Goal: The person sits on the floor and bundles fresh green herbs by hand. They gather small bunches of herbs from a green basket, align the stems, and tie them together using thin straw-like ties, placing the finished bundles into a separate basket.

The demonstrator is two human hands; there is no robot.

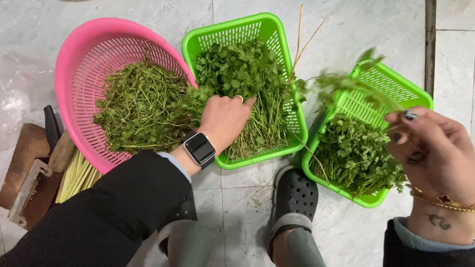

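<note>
**Sorting herbs across three baskets: loose stems at risk**

Resting at far left, a wooden block [22, 163] and pale stalks [74, 175] lay on the tiled floor [346, 29] beside the round pink basket [74, 54] of stemmy greens. The left hand [222, 121], watch on its wrist, was closed on a bunch of coriander [237, 69] in the middle green basket [232, 29]; tugging could have tipped the light basket or dragged stems over its rim. The right hand [435, 148] pinched a blurred sprig [346, 81] above the right green basket [396, 79]; leaves might have fallen onto the floor near the grey clog [297, 195].
</note>
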